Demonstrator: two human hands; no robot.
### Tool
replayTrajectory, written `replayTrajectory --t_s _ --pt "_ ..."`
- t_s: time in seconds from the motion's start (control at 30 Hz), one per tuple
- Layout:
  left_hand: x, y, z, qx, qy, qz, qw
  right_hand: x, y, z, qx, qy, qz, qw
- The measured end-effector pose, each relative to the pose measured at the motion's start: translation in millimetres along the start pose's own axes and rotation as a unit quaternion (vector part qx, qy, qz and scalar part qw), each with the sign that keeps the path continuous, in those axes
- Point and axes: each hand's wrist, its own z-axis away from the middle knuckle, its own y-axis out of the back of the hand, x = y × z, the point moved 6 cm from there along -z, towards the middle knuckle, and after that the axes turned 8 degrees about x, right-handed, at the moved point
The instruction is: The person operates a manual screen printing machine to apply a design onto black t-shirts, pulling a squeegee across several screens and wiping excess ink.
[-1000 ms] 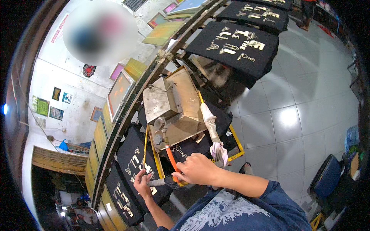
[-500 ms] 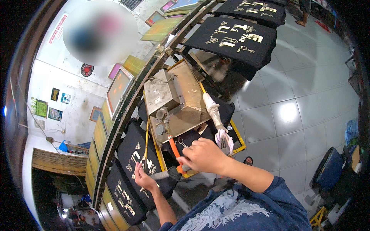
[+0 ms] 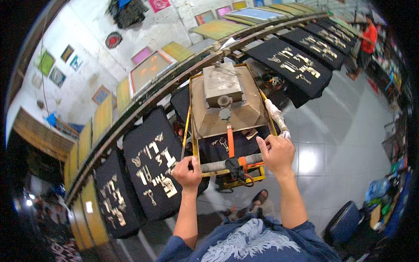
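Observation:
My left hand point(image 3: 187, 171) is closed round the left end of a grey-wrapped handlebar point(image 3: 214, 166). Toward the bar's right end, my right hand point(image 3: 278, 153) is closed on it with the thumb raised. The bar belongs to a yellow metal frame point(image 3: 195, 148) that carries a wide, stained metal hood point(image 3: 248, 107) with a boxy housing point(image 3: 221, 84) on top. An orange hose point(image 3: 230, 139) runs from a valve fitting point(image 3: 224, 114) down to the bar, where black wrapping point(image 3: 236, 169) surrounds it. Whitish cloth point(image 3: 274, 111) is wound on the frame's right rail.
Black printed shirts point(image 3: 150, 168) lie along a dark rail point(image 3: 161, 94) on the left, with more shirts point(image 3: 292, 65) beyond the hood. Framed screens point(image 3: 150, 74) lean behind the rail. A person in red point(image 3: 370, 37) stands far right. A dark blue chair point(image 3: 345, 222) is near right.
Both hands have closed on the handlebar; the left was open beside it before. My view has turned, so the frame stands straighter ahead and more shirts show on the left.

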Motion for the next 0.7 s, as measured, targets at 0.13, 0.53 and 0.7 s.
replayTrajectory --t_s 0.13,0.53,0.7 --pt "3.1 7.0 -3.6 0.054 -0.021 0.024 0.998 -8.9 -2.3 6.5 -0.082 0.062 0.033 0.994" --pt "-6.2 5.6 -2.0 0.067 -0.037 0.091 0.993 -12.0 -7.2 18.1 0.046 0.136 0.073 0.987" --pt "-5.4 5.6 -3.2 0.043 -0.035 0.102 0.993 -8.2 -12.5 25.3 0.1 0.127 0.093 0.982"
